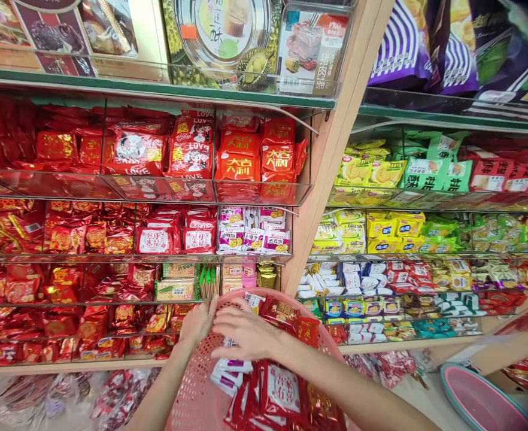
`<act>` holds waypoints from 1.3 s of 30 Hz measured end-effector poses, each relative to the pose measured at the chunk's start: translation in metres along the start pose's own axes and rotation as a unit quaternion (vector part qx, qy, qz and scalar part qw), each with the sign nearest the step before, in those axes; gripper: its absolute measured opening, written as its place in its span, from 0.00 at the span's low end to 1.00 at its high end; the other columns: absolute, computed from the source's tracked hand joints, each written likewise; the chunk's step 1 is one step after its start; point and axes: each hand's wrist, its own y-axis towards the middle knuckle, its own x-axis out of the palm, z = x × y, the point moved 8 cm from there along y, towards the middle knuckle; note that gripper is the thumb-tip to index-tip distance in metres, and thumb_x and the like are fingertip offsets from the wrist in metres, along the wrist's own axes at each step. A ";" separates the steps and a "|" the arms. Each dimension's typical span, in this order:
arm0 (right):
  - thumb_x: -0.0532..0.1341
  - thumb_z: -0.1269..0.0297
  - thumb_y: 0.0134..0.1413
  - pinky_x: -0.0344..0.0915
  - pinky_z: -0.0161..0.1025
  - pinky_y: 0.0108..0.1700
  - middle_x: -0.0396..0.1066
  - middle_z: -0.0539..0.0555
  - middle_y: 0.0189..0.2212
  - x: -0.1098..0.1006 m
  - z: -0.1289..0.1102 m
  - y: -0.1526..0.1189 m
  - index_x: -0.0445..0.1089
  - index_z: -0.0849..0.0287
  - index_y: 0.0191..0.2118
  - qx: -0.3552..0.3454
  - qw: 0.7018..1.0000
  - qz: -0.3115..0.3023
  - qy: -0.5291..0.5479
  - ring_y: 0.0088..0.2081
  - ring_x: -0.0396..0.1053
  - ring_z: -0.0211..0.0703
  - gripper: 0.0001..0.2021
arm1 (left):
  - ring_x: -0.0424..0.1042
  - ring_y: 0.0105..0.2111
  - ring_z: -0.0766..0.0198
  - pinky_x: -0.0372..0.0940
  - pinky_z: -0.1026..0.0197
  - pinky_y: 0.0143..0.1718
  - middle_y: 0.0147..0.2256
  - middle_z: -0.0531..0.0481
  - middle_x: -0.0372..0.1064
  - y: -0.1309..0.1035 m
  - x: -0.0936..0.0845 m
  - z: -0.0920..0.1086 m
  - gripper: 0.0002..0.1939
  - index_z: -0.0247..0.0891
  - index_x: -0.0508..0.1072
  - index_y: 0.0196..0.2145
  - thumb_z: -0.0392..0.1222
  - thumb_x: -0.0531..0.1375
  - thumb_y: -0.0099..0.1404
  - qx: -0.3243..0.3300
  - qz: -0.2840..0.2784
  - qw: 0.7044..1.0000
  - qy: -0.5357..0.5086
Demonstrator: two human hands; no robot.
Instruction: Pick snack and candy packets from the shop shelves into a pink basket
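A round pink perforated plastic basket (195, 386) is in front of me at the lower middle, tilted toward me. My left hand (196, 323) is closed at its upper left rim. My right hand (246, 332) reaches across the basket with its fingers spread, just above the packets and close to the left hand. Inside lie red packets with a white label (283, 388), white-and-purple packets (228, 377), and dark red and gold packets (279, 312). Part of the contents is hidden under my right hand and forearm.
Shelves with clear dividers hold red snack packets (239, 164) on the left and yellow packets (352, 172) and green ones on the right. A wooden post (322, 173) separates them. A pink tub with a teal rim (484, 398) stands on the floor, lower right.
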 end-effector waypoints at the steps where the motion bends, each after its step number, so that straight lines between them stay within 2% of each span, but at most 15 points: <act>1: 0.49 0.49 0.57 0.46 0.43 0.56 0.70 0.54 0.44 -0.017 0.006 0.000 0.66 0.58 0.44 0.013 1.000 0.026 -0.010 0.50 0.59 0.39 0.20 | 0.73 0.39 0.48 0.63 0.53 0.36 0.37 0.36 0.73 0.000 0.000 0.000 0.34 0.36 0.68 0.41 0.59 0.31 0.64 0.000 0.001 1.000 -0.002; 4: 0.46 0.60 0.61 0.46 0.44 0.56 0.69 0.54 0.44 -0.068 0.040 -0.003 0.66 0.59 0.45 0.094 0.985 0.120 -0.076 0.50 0.59 0.40 0.16 | 0.73 0.39 0.47 0.63 0.53 0.36 0.36 0.35 0.73 0.001 0.000 -0.003 0.36 0.36 0.69 0.40 0.61 0.30 0.63 -0.016 0.009 1.000 -0.011; 7: 0.45 0.66 0.60 0.42 0.49 0.57 0.68 0.58 0.46 -0.110 0.078 -0.013 0.63 0.61 0.50 0.188 0.949 0.189 -0.168 0.51 0.58 0.44 0.16 | 0.72 0.39 0.47 0.63 0.52 0.36 0.37 0.34 0.73 0.001 0.001 -0.005 0.38 0.36 0.70 0.39 0.63 0.30 0.62 -0.027 0.008 0.999 -0.023; 9: 0.46 0.68 0.59 0.39 0.53 0.58 0.66 0.60 0.48 -0.128 0.097 -0.020 0.60 0.63 0.53 0.233 0.924 0.207 -0.223 0.54 0.55 0.48 0.18 | 0.72 0.39 0.46 0.63 0.51 0.36 0.37 0.34 0.73 0.001 0.001 -0.005 0.39 0.36 0.70 0.39 0.63 0.29 0.62 -0.030 0.006 0.999 -0.032; 12: 0.48 0.69 0.57 0.33 0.57 0.58 0.64 0.63 0.50 -0.144 0.112 -0.027 0.55 0.65 0.56 0.266 0.896 0.217 -0.282 0.58 0.50 0.51 0.20 | 0.72 0.39 0.47 0.64 0.51 0.36 0.39 0.35 0.73 0.000 -0.001 -0.004 0.38 0.36 0.70 0.42 0.63 0.30 0.62 -0.027 0.006 0.999 -0.038; 18: 0.51 0.69 0.55 0.29 0.60 0.59 0.63 0.65 0.51 -0.141 0.116 -0.026 0.46 0.65 0.61 0.291 0.883 0.174 -0.325 0.60 0.46 0.53 0.27 | 0.72 0.39 0.47 0.63 0.52 0.35 0.37 0.35 0.73 0.000 -0.001 -0.003 0.38 0.36 0.69 0.44 0.62 0.30 0.62 -0.026 0.004 0.999 -0.034; 21: 0.51 0.69 0.55 0.30 0.60 0.59 0.64 0.66 0.50 -0.140 0.117 -0.025 0.45 0.66 0.61 0.306 0.874 0.175 -0.333 0.60 0.45 0.54 0.28 | 0.73 0.37 0.47 0.64 0.52 0.34 0.35 0.36 0.73 0.001 -0.001 -0.003 0.39 0.36 0.69 0.43 0.63 0.29 0.62 -0.021 0.007 0.999 -0.032; 28: 0.51 0.71 0.54 0.31 0.60 0.59 0.69 0.66 0.45 -0.141 0.122 -0.024 0.46 0.68 0.61 0.333 0.861 0.172 -0.344 0.59 0.50 0.54 0.28 | 0.73 0.35 0.49 0.63 0.55 0.33 0.35 0.36 0.73 0.000 -0.002 -0.003 0.37 0.36 0.70 0.36 0.63 0.31 0.62 -0.021 0.007 0.999 -0.025; 35: 0.52 0.74 0.52 0.28 0.62 0.59 0.69 0.67 0.44 -0.141 0.126 -0.019 0.48 0.70 0.60 0.334 0.857 0.140 -0.367 0.59 0.49 0.55 0.29 | 0.73 0.36 0.48 0.63 0.54 0.33 0.35 0.36 0.73 0.000 -0.003 -0.001 0.38 0.36 0.69 0.40 0.63 0.29 0.62 -0.011 0.011 0.999 -0.035; 39: 0.52 0.74 0.52 0.29 0.60 0.60 0.69 0.66 0.44 -0.142 0.126 -0.022 0.50 0.68 0.60 0.329 0.849 0.151 -0.385 0.56 0.53 0.54 0.28 | 0.73 0.36 0.48 0.63 0.53 0.34 0.34 0.35 0.73 0.000 -0.002 -0.001 0.38 0.35 0.69 0.39 0.62 0.29 0.62 -0.019 0.002 0.999 -0.027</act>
